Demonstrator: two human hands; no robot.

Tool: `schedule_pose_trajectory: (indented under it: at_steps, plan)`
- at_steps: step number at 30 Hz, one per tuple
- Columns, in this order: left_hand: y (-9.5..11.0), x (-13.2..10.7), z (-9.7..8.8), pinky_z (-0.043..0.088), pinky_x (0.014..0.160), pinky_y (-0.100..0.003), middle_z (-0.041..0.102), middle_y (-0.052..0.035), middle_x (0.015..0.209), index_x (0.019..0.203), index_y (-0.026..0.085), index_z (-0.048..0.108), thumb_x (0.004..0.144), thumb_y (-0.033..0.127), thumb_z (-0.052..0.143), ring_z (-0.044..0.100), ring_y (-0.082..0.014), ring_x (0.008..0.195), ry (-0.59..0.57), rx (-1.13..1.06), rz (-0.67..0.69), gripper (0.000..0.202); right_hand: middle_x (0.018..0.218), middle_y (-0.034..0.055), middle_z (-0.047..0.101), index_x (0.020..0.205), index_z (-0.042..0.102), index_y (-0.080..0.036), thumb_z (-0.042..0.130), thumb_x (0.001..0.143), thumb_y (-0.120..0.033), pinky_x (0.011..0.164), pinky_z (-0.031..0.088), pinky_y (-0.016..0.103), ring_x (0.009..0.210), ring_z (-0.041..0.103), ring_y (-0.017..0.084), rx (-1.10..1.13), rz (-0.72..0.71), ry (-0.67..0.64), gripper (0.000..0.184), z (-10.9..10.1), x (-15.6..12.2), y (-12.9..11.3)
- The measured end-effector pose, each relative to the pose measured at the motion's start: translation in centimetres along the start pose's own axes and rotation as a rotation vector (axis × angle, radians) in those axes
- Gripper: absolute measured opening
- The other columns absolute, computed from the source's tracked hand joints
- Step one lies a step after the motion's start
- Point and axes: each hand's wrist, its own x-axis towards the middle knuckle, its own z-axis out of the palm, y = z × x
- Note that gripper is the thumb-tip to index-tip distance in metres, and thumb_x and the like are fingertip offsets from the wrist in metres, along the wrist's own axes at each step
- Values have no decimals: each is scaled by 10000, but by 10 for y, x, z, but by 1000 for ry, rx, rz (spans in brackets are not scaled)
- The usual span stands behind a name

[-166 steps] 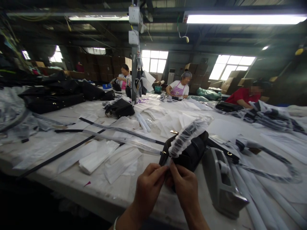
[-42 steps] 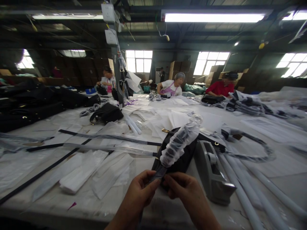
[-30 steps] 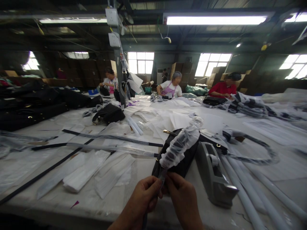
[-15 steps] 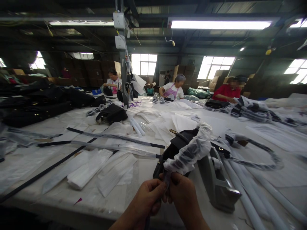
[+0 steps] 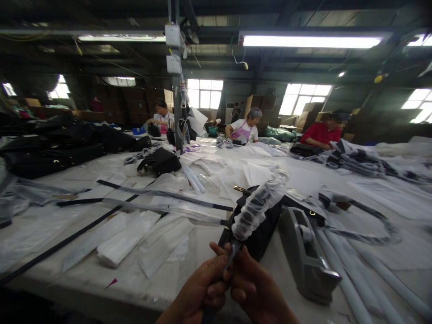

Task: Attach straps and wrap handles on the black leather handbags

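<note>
A black handbag (image 5: 270, 225) with gold hardware lies in front of me on the table. Crinkled white wrapping (image 5: 258, 209) is bunched around its strap. Below that bunch, the dark strap (image 5: 232, 255), with a shiny film on it, passes between my hands. My left hand (image 5: 205, 281) is closed on this strap, its lower end running down out of the palm. Close against it, my right hand (image 5: 254, 283) pinches the strap near the bottom of the white wrapping. The right fingertips partly hide what they grip.
A grey tape dispenser (image 5: 308, 256) stands right of the bag, beside long white tubes (image 5: 351, 274). Leftward lie film-covered black straps (image 5: 168, 193) and white sleeves (image 5: 123, 240). Black bags (image 5: 54, 155) are piled far left. Several co-workers, one in a red top (image 5: 319, 135), sit across the table.
The white wrapping has shifted slightly left and lower along the strap, looking more bunched. My right fingers have re-formed their grip, and more of the strap shows between my hands.
</note>
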Motion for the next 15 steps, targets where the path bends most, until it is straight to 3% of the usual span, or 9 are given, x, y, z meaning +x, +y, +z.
schedule_pose_trajectory:
  at_steps: [4,8,10,12,15]
  plan:
    - [3,2,-1,118,347,-123,504,60,639,811,133,570,803,467,725,231,26,375,28,139,54,368,659,15,643,1191,683,-103,715,822,-474,407,343,96,399,346,-4,61,46,-24,525,3,10,-2]
    - [1,5,-5,138,350,-159,506,42,610,777,146,553,814,592,637,303,-8,372,58,388,132,455,722,18,656,1247,637,-133,691,788,-589,459,477,172,451,552,60,-173,-59,38,649,-1,5,4]
    - [-1,7,-9,206,370,-170,528,31,627,781,144,576,816,621,609,356,-29,396,104,536,229,480,738,22,677,1224,638,-166,703,747,-630,427,484,212,417,584,97,-427,-127,175,668,-7,-7,3]
    - [-4,8,-11,327,448,-181,560,8,655,775,137,610,833,620,586,459,-72,491,150,688,333,487,772,49,711,1137,670,-165,694,755,-629,422,479,232,393,580,107,-688,-273,390,602,-12,-21,-5]
    - [-5,11,-10,413,594,-221,586,-15,680,767,133,652,842,605,583,538,-135,649,172,822,408,483,1007,89,740,1142,666,-203,688,801,-569,653,574,286,620,683,156,-823,-598,618,501,-8,-37,-34]
